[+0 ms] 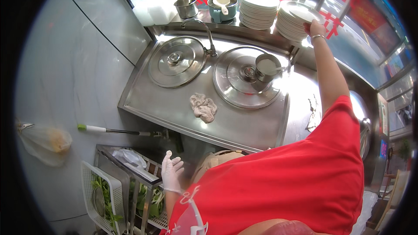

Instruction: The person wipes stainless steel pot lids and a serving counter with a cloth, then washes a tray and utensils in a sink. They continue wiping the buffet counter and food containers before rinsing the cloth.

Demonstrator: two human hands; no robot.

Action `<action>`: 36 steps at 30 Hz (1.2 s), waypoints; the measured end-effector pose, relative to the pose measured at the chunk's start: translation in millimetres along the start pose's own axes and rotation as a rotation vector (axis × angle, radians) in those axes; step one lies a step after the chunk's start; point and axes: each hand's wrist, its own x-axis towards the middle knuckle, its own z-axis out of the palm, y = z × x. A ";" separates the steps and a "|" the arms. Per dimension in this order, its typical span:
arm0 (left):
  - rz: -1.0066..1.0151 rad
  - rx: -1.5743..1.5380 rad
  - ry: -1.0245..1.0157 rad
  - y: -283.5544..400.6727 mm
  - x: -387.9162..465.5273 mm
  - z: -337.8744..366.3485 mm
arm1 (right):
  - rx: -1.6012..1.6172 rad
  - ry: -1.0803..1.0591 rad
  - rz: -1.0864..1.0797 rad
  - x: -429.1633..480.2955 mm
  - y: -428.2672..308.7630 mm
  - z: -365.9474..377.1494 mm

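Note:
My bare right hand (315,29), with a bracelet at the wrist, reaches to the window ledge and grips the right edge of a white plate (302,12). That plate tops a tall plate stack (290,26); whether it is lifted off the others I cannot tell. Left of it rises a second stack of white plates (258,11). My left hand (171,170) wears a thin translucent glove. It hangs low near a metal rack (148,180), fingers apart and holding nothing.
On the steel counter (163,111) sit two round lids (178,61) (228,71), a crumpled cloth (203,107) and a small pot (267,67) on the right lid. A curved faucet (209,36) stands behind them. White basket (116,195) with leafy greens, lower left.

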 end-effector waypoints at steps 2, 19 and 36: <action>-0.019 -0.003 0.034 5.0 10.8 15.2 | -0.374 0.132 -0.244 23.1 1.1 5.1; -0.152 0.090 -0.098 30.4 136.6 68.4 | -0.358 -0.390 0.004 -200.1 135.3 73.3; -0.045 0.347 -0.289 13.7 239.5 169.1 | -0.714 -0.615 -0.773 -167.3 275.7 204.6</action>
